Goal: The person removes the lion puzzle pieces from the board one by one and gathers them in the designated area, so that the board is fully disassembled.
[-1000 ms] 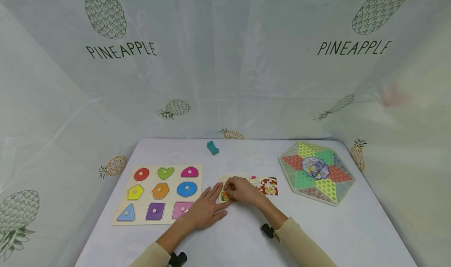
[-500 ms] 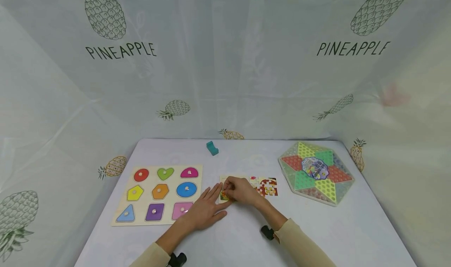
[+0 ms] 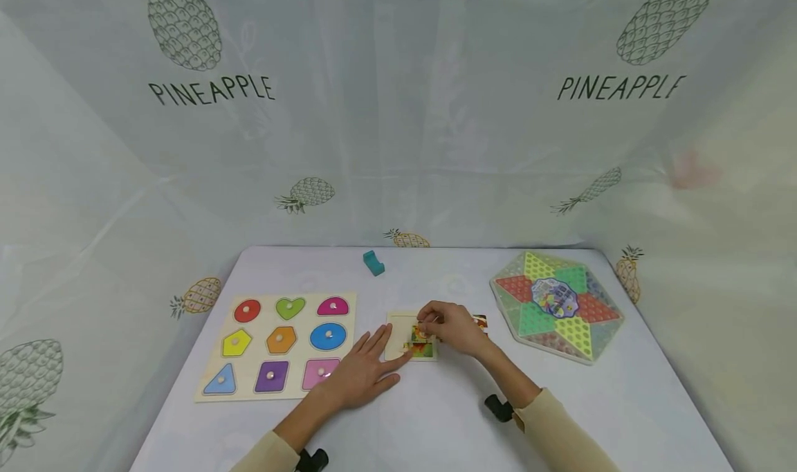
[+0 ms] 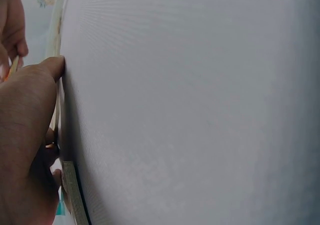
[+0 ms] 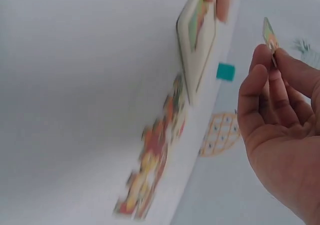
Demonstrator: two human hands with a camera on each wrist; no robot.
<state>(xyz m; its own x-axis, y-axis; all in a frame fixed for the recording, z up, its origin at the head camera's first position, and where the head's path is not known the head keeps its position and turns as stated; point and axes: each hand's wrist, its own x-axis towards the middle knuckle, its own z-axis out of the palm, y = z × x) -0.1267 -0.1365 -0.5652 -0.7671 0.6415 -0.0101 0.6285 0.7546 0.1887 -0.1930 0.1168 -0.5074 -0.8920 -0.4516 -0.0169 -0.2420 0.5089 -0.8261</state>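
A small wooden puzzle tray (image 3: 401,323) lies at mid-table, with a few colourful jigsaw pieces (image 3: 422,351) in its lower right part. My left hand (image 3: 358,374) rests palm down with fingers spread, the fingertips at the tray's left and front edges. Thumb and fingers of my right hand (image 3: 454,328) pinch a jigsaw piece (image 5: 270,37), which the right wrist view shows raised on edge. Right of the tray lie several joined red and yellow pieces (image 5: 152,155), mostly covered by the right hand in the head view.
A shape peg board (image 3: 253,333) with knobbed pieces lies to the left, partly under my left hand. On the right is a hexagonal Chinese checkers board (image 3: 557,306). A teal block (image 3: 373,263) stands near the back edge; a pineapple-print curtain (image 3: 405,112) hangs behind.
My right hand has lifted and moved right from the tray's left side, now with a jigsaw piece in its fingertips. Pieces in the tray have come into view. The left hand stays put.
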